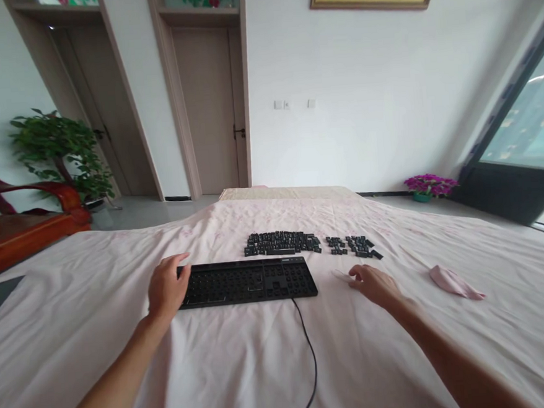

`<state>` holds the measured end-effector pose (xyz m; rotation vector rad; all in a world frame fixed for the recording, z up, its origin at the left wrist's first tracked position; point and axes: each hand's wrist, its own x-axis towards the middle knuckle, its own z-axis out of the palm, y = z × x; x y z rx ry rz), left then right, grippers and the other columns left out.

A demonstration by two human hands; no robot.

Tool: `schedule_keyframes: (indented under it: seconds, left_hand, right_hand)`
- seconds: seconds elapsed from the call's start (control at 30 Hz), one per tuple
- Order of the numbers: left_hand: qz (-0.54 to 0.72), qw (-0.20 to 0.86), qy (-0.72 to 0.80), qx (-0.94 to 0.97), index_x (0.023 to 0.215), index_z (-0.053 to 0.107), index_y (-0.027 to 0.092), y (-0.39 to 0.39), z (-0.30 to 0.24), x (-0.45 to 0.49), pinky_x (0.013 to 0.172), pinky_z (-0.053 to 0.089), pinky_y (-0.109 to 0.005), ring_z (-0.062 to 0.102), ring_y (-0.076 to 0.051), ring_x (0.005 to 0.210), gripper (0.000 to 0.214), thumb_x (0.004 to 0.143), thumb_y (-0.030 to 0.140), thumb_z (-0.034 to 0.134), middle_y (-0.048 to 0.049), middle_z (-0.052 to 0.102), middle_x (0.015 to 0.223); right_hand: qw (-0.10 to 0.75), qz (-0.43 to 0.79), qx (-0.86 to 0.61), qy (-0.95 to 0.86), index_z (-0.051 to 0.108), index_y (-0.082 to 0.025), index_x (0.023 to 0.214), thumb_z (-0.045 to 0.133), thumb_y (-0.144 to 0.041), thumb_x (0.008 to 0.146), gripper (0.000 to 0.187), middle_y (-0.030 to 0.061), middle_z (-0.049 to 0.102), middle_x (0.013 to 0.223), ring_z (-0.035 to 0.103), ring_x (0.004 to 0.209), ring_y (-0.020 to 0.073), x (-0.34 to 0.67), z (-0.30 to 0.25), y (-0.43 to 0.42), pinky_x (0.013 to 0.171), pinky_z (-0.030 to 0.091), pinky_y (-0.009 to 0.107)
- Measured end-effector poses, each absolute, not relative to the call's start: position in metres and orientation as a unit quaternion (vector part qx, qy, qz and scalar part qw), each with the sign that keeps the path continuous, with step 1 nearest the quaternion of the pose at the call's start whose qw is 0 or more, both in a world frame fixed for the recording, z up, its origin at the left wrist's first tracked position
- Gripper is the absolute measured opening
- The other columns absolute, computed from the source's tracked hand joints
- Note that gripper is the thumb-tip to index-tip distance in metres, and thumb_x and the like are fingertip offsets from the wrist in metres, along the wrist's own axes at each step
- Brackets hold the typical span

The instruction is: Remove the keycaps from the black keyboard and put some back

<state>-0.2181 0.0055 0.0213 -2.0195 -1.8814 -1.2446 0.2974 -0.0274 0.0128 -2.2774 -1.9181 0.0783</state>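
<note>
A black keyboard (254, 281) with its keycaps off lies flat on the pink cloth. My left hand (167, 287) is at its left end, thumb by the edge and forefinger stretched out past the back corner, with a gap between them. To the right of the keyboard, my right hand (373, 282) is closed in a pinch on a thin, pale, see-through piece (341, 276), whose kind I cannot make out. Behind the keyboard lie a large group of loose black keycaps (281, 242) and a smaller group of keycaps (356, 246).
A black cable (313, 356) runs from the keyboard toward me across the cloth (236, 362). At the right lies a folded pink rag (455, 282). A dark flat object (1, 296) is at the far left, near a wooden chair (30, 214).
</note>
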Motion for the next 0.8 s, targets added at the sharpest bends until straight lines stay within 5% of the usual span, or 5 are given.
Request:
schedule_keyframes:
  seconds: [0.2, 0.43, 0.8]
  left_hand:
    - [-0.261, -0.102, -0.773, -0.569, 0.134, 0.052, 0.015, 0.021, -0.014, -0.270, 0.094, 0.046, -0.037, 0.060, -0.029, 0.114, 0.056, 0.086, 0.045, 0.047, -0.0146, 0.063, 0.127]
    - [-0.288, -0.104, -0.753, -0.582, 0.127, 0.058, 0.020, 0.018, -0.011, -0.243, 0.092, 0.047, -0.035, 0.062, -0.028, 0.112, 0.052, 0.082, 0.046, 0.054, -0.0099, 0.067, 0.122]
    - [-0.277, -0.103, -0.737, -0.607, 0.123, 0.059, 0.022, 0.041, -0.013, -0.173, 0.092, 0.046, -0.034, 0.062, -0.024, 0.109, 0.044, 0.088, 0.045, 0.045, -0.0104, 0.066, 0.116]
  right_hand:
    - [0.158, 0.051, -0.678, -0.716, 0.066, -0.020, 0.113, 0.045, -0.033, 0.092, 0.032, 0.0090, 0.068, 0.107, 0.063, 0.097, 0.0223, 0.238, 0.018, -0.018, 0.079, 0.040, 0.029]
    - [0.219, 0.119, -0.656, -0.712, 0.063, -0.015, 0.118, 0.041, -0.034, 0.093, 0.038, 0.0118, 0.066, 0.104, 0.063, 0.093, 0.0219, 0.210, -0.005, -0.002, 0.080, 0.042, 0.028]
    - [0.149, 0.011, -0.718, -0.680, 0.062, -0.014, 0.116, 0.043, -0.036, 0.094, 0.036, 0.0128, 0.064, 0.099, 0.062, 0.093, 0.0252, 0.271, -0.009, 0.003, 0.077, 0.041, 0.031]
